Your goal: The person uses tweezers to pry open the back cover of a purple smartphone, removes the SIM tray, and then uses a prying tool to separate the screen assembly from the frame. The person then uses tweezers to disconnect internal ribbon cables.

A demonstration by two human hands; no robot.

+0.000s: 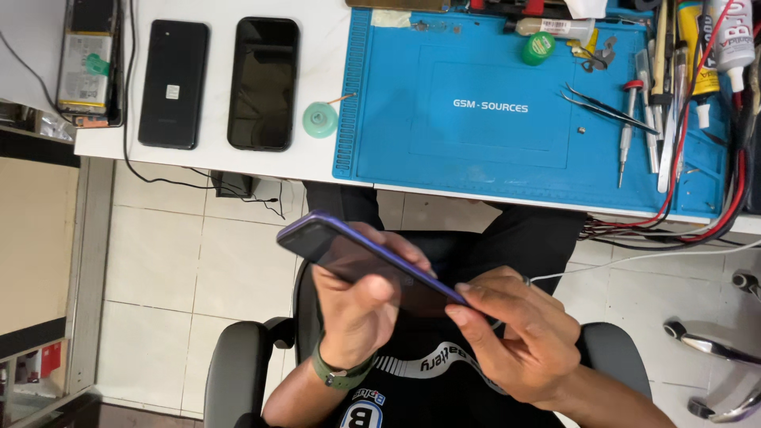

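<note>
while both hands [444,317] grip it, purple phone [357,257] tilts above lap.

White desk [238,162], pale tiled floor [166,277]

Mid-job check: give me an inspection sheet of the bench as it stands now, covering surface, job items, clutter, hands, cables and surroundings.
Surface: white bench carrying a blue rubber work mat.
Job's things: slim purple-edged smartphone, dark screen, held tilted above the lap.
Clutter: two black phones, opened phone showing its battery, round green disc, green-capped bottle, tweezers, screwdrivers, glue tube.
Grippers: left hand grips the smartphone from below; right hand pinches its lower edge.
Cables: red and black wires at the mat's right edge; black cable hanging off the bench.
Surroundings: tiled floor, grey chair armrest.
</note>
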